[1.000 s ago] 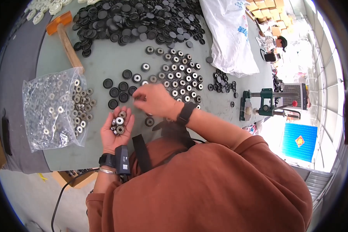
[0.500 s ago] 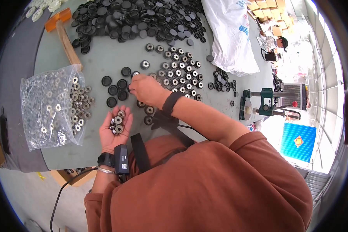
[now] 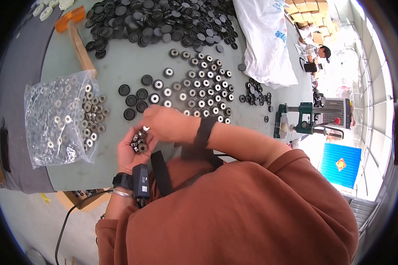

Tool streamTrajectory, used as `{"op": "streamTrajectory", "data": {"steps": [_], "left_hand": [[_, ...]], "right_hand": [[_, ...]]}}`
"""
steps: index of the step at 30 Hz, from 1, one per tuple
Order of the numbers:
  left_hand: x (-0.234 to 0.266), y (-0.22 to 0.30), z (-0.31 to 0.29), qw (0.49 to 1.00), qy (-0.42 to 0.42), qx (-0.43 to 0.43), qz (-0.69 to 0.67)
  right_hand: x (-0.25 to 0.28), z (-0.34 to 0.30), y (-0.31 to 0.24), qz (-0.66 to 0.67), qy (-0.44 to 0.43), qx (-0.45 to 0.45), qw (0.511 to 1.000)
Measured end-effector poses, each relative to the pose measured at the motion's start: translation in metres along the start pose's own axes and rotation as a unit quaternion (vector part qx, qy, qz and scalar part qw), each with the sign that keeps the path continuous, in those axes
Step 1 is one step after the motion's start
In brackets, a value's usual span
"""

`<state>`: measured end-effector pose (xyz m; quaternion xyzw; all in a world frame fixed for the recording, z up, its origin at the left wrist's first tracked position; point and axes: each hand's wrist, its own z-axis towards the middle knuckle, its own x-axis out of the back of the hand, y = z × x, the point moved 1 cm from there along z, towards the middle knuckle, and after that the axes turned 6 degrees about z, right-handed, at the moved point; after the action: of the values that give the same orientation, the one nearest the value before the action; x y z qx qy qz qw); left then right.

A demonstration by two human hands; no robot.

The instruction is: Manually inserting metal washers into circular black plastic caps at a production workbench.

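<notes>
My left hand (image 3: 127, 154) is cupped palm up, cradling several small metal bearings (image 3: 141, 145). Over it, my right hand (image 3: 170, 123) pinches at one shiny bearing (image 3: 146, 128) by the left fingers; its fingertips are partly hidden. Just beyond both hands lie several black round caps (image 3: 131, 100) with hollow tops. To their right stand many black caps with bearings seated in them (image 3: 201, 93), set out in loose rows, some covered by my right hand and wrist.
A clear plastic bag (image 3: 53, 119) of bearings lies left, with loose bearings (image 3: 93, 108) at its mouth. Beyond are an orange-headed mallet (image 3: 80, 51), a heap of black caps (image 3: 159, 22) and a white sack (image 3: 265, 44). A green hand press (image 3: 305, 117) stands right; another person (image 3: 318, 53) sits farther off.
My right hand has come back from the caps to the bearings in my left palm. A cap it was touching now shows a bearing in it.
</notes>
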<state>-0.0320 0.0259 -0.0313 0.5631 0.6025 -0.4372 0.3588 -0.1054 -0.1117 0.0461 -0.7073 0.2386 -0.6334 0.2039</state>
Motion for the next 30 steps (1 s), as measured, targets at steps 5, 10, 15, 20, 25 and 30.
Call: {"op": "streamTrajectory", "data": {"steps": [5, 10, 15, 20, 25, 30], "left_hand": [[-0.010, 0.002, -0.002, 0.993, 0.115, -0.036, -0.010], [-0.011, 0.003, -0.002, 0.991, 0.129, -0.044, -0.013], [-0.008, 0.002, -0.004, 0.990, 0.133, -0.053, -0.016], [-0.014, 0.004, -0.003, 0.989, 0.127, -0.067, -0.033], [-0.001, 0.005, -0.005, 0.996, 0.074, -0.048, -0.021], [-0.010, 0.002, -0.004, 0.995, 0.086, -0.028, -0.028]], "right_hand": [[-0.008, 0.008, 0.035, 0.125, 0.139, -0.118, 0.975], [-0.023, 0.021, 0.046, 0.115, 0.186, -0.099, 0.971], [-0.027, 0.020, 0.050, 0.102, 0.193, -0.103, 0.971], [-0.022, 0.022, 0.053, 0.050, 0.122, -0.102, 0.986], [-0.005, 0.014, 0.003, 0.059, 0.125, -0.017, 0.990], [-0.012, 0.010, 0.000, 0.065, 0.021, 0.042, 0.997]]}}
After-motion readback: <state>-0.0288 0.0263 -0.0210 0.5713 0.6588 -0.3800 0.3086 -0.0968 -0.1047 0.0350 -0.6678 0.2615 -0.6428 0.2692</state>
